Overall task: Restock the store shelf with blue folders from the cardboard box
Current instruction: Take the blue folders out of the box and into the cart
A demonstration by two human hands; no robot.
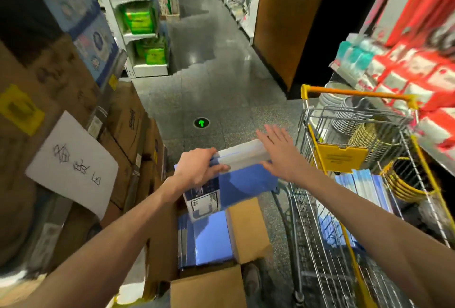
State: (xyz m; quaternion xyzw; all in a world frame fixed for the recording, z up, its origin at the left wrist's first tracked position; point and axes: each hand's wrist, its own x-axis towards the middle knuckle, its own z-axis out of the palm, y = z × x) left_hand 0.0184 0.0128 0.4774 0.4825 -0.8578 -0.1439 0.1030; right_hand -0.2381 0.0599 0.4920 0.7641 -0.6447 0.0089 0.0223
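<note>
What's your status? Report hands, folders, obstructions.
Left hand grips folder pack above box. Right hand open, flat against pack. Cart close on right.

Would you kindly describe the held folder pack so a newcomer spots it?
Left of the wire cart sits an open cardboard box. Above it, the left hand grips a blue folder pack, the only one held aloft.
</note>
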